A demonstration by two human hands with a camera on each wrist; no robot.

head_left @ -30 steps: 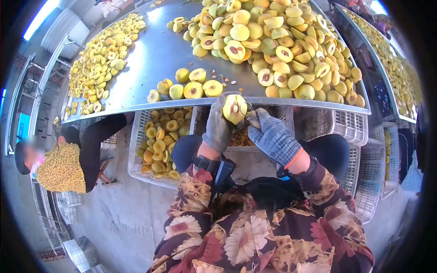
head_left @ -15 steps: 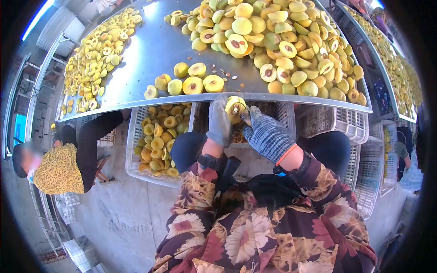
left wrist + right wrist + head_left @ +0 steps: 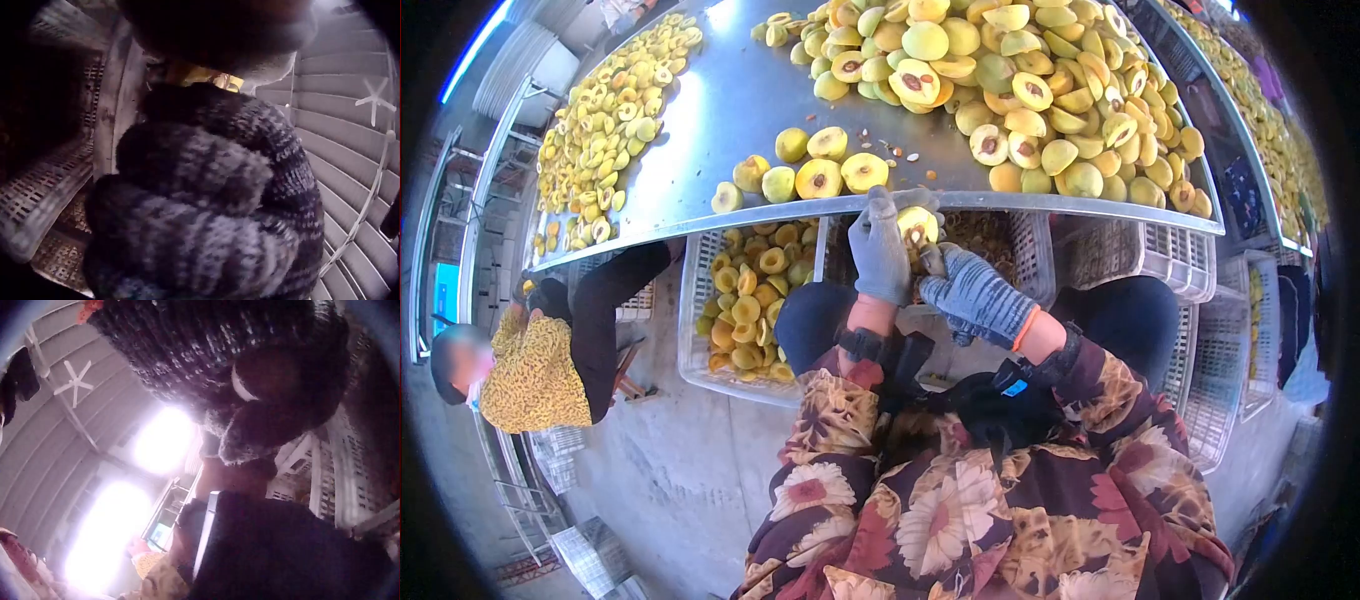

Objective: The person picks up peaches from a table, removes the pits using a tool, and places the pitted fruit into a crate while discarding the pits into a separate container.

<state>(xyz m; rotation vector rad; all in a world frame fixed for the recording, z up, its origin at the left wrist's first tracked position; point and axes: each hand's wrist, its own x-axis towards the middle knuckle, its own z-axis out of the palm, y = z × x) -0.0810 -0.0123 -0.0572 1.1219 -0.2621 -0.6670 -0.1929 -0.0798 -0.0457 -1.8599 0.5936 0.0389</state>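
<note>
My left hand point(image 3: 878, 250), in a grey glove, holds a yellow peach half point(image 3: 916, 224) just below the metal table's near edge, its cut face and brownish centre turned up. My right hand point(image 3: 980, 296), in a blue-grey knit glove, is at the fruit's lower right edge. In the left wrist view, the right hand's knit-gloved fingers point(image 3: 194, 219) are curled tightly under a sliver of yellow fruit point(image 3: 235, 83). They seem to grip a small tool that is mostly hidden. The right wrist view shows the knit glove point(image 3: 219, 350) dark and close.
On the metal table point(image 3: 730, 120) are a large heap of peach halves point(image 3: 1000, 80), a small group near the edge point(image 3: 818, 179) and another heap at left point(image 3: 605, 135). Below stand a crate of halves point(image 3: 745, 320) and white crates point(image 3: 1140, 255). A person point(image 3: 535, 370) sits at left.
The peach half stays in my left hand, tilting slightly as that hand's fingers extend past it. My right hand has shifted a little left along the fruit's lower edge.
</note>
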